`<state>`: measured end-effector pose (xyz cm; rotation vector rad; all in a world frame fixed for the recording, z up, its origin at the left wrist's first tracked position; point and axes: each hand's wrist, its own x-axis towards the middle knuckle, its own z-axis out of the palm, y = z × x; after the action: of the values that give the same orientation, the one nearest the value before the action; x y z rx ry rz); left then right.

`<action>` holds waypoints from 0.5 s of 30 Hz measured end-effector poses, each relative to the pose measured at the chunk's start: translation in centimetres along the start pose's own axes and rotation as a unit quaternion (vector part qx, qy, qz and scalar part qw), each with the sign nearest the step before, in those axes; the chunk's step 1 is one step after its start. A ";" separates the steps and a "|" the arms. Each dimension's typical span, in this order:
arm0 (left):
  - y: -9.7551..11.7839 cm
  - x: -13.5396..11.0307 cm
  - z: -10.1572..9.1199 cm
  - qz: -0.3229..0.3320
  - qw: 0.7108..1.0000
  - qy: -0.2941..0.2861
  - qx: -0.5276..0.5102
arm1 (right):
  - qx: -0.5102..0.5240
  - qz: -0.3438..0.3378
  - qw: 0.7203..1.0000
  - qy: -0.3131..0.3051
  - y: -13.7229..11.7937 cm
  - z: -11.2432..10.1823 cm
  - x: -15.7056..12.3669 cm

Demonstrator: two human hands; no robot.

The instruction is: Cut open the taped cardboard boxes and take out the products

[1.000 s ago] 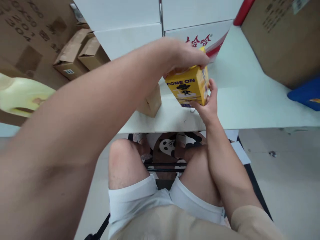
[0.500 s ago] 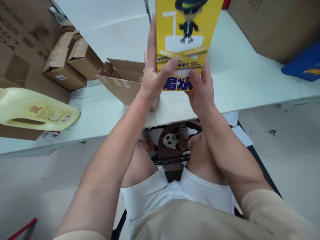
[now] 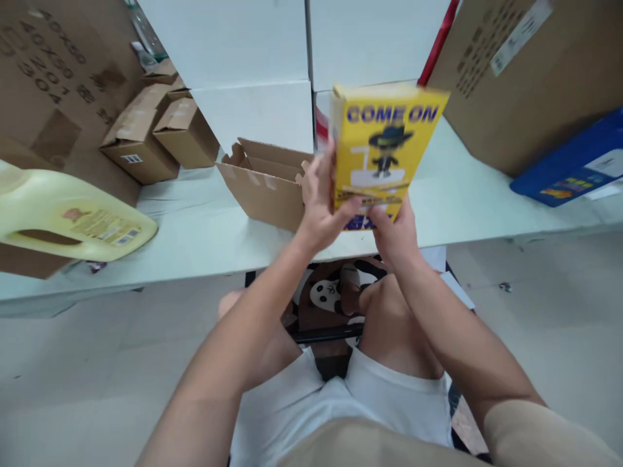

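Observation:
A yellow printed box (image 3: 374,155) is held up over the table, its front marked "COME ON" above a small figure in a black hat. My left hand (image 3: 324,201) grips its left side, thumb across the lower front. Around the lower right corner wraps my right hand (image 3: 396,230), its thumb also pressed on the front. The box leans a little to the right and its top edge is blurred. Just left of my left hand, an open cardboard box (image 3: 267,194) stands on the table, its right end partly covered by that hand.
Closed small cartons (image 3: 141,139) stand at the left against a large carton (image 3: 43,91). A pale yellow jug (image 3: 97,214) lies near the table's left front edge. At the right are another large carton (image 3: 501,84) and a blue package (image 3: 569,168). White panels (image 3: 248,45) rise behind the table (image 3: 189,227).
Both hands and the yellow box now appear lower in view, with the box's full front visible and farther from the camera. The camera view has shifted, showing more of the back panels.

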<state>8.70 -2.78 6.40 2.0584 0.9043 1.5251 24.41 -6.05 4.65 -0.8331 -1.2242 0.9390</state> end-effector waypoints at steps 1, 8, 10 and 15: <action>-0.6 -1.0 0.7 -0.010 0.999 -0.035 -0.006 | 0.034 0.056 0.997 0.027 1.2 -1.0 -0.8; -4.9 -6.5 2.2 -0.207 0.946 -0.247 -0.007 | -0.029 0.269 0.929 0.254 3.8 -12.3 2.0; -5.8 -6.9 2.4 -0.230 0.937 -0.261 -0.006 | -0.117 0.302 0.909 0.261 3.8 -14.9 5.3; -6.8 -6.4 3.6 -0.227 0.923 -0.310 0.003 | -0.247 0.330 0.877 0.248 5.5 -18.7 13.8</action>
<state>9.20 -2.44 -3.58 1.9584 1.0170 0.5725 43.28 8.33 2.01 -1.8581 -0.7179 0.8564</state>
